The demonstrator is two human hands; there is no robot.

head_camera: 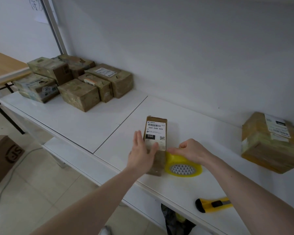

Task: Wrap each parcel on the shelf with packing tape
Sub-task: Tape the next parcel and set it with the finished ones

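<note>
2 hands work at a small brown parcel (155, 139) lying near the front edge of the white shelf (78, 116). The left hand (141, 151) presses flat, fingers straight, on its left side. The right hand (192, 150), at its 4 o'clock, pinches the yellow tape roll (183, 168) touching the parcel. 6 wrapped parcels (78, 80) cluster at 10 o'clock; a yellow utility knife (212, 204) lies at 5 o'clock.

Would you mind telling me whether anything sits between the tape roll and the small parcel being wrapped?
Nothing visible does: the tape roll, gripped by the right hand, sits right beside the small parcel, which the left hand steadies.
</note>
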